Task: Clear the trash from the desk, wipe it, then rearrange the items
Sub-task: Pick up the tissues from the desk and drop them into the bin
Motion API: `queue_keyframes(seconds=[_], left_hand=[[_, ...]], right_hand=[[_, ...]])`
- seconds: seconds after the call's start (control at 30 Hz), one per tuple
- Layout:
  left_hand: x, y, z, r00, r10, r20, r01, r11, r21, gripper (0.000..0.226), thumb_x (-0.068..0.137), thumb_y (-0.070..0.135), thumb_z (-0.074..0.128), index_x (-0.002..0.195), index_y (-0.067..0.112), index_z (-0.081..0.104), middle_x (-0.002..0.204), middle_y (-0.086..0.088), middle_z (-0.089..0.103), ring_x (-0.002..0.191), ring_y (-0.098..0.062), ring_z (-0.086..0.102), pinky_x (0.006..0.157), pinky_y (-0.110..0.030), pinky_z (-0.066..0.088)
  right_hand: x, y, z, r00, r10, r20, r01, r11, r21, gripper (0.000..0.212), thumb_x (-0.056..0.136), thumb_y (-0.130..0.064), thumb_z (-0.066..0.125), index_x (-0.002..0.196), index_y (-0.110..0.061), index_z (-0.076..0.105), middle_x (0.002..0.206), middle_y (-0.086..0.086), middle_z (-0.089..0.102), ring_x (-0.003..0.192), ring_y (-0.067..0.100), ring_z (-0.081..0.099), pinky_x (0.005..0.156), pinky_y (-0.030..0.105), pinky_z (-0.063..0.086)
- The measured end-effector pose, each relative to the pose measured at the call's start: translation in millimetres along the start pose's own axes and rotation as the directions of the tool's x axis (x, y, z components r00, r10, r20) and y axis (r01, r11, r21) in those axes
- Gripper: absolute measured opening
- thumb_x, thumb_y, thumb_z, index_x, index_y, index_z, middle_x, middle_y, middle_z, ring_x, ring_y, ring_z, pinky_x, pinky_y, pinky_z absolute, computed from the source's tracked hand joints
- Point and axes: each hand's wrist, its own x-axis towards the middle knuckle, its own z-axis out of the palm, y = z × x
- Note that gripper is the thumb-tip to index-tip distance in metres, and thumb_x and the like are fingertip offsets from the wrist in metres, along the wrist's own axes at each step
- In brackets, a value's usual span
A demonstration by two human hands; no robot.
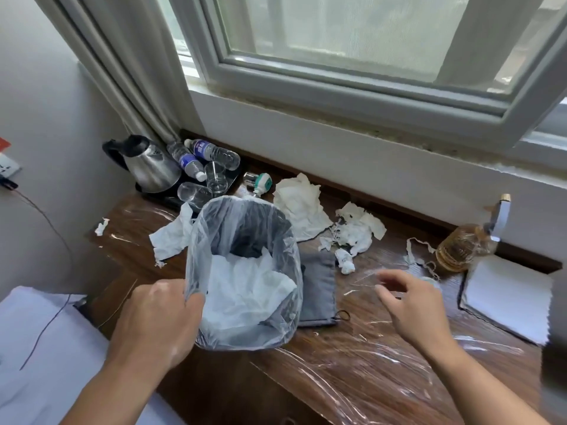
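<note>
Nearest, left hand (153,317) pinches the near rim of the lined trash bin (245,222) in its grip; right hand (411,302) hovers to the right, grip loosely spread, empty. Trash-clearing is in hand: crumpled tissues (352,231) lie farther along the worktop (368,363), so next comes gathering them.

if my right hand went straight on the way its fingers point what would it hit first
Most likely the small crumpled tissue just beyond the right hand, beside the grey cloth; the hand's height above the desk is unclear.
</note>
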Motion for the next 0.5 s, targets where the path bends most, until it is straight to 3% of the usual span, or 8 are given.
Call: queue_keyframes(seconds=[0.13,0.23,0.3,0.4,0.47,0.5], left_hand=[[4,-16,4,0.999,0.022,0.028,-0.024,0.997,0.075,0.04,0.088,0.024,0.06,0.049,0.016,0.052,0.048,0.004,0.049,0.048,-0.018,0.048,0.047,-0.028,0.038],[4,-29,13,0.998,-0.002,0.07,0.0,1.0,0.024,0.038,0.079,0.032,0.056,0.046,0.015,0.049,0.043,0.0,0.047,0.047,-0.031,0.053,0.051,-0.039,0.051],[-2,-32,16,0.993,0.025,0.119,-0.029,0.999,0.03,0.038,0.077,0.029,0.06,0.045,0.018,0.043,0.04,0.002,0.043,0.041,-0.03,0.05,0.047,-0.04,0.051],[-3,-33,16,0.981,-0.008,0.194,0.004,1.0,0.024,0.048,0.077,0.012,0.071,0.046,0.023,0.037,0.039,0.005,0.038,0.037,-0.027,0.043,0.044,-0.037,0.048],[-8,-35,16,0.995,0.002,0.099,-0.008,0.998,0.064,0.046,0.077,0.013,0.07,0.046,0.022,0.038,0.039,0.002,0.042,0.038,-0.029,0.048,0.044,-0.038,0.049],[-12,-30,13,0.989,-0.048,0.141,0.04,0.997,0.06,0.042,0.078,0.015,0.068,0.046,0.021,0.041,0.04,0.001,0.045,0.04,-0.029,0.051,0.044,-0.038,0.049]], right_hand=[[18,100,2,0.969,0.245,0.034,-0.216,0.904,-0.37,0.039,0.086,-0.021,0.074,0.124,-0.014,0.07,0.113,0.006,0.075,0.102,0.024,0.069,0.085,0.032,0.05],[20,130,7,0.955,0.285,0.08,-0.224,0.871,-0.437,0.046,0.081,-0.028,0.081,0.124,-0.016,0.069,0.111,0.008,0.071,0.104,0.029,0.065,0.086,0.035,0.05],[16,135,13,0.953,0.29,0.089,-0.225,0.873,-0.432,0.047,0.078,-0.034,0.084,0.12,-0.021,0.067,0.109,0.006,0.064,0.103,0.029,0.062,0.086,0.036,0.049],[4,142,26,0.955,0.268,0.123,-0.187,0.873,-0.451,0.025,0.081,-0.032,0.078,0.105,-0.025,0.072,0.103,0.003,0.065,0.101,0.028,0.064,0.084,0.035,0.049],[-3,144,31,0.961,0.235,0.143,-0.145,0.875,-0.461,0.004,0.084,-0.027,0.075,0.087,-0.024,0.075,0.091,0.0,0.073,0.093,0.025,0.068,0.078,0.033,0.047],[-1,144,31,0.961,0.242,0.132,-0.164,0.886,-0.433,0.005,0.085,-0.025,0.075,0.081,-0.023,0.074,0.085,-0.001,0.074,0.088,0.023,0.068,0.074,0.031,0.045]])
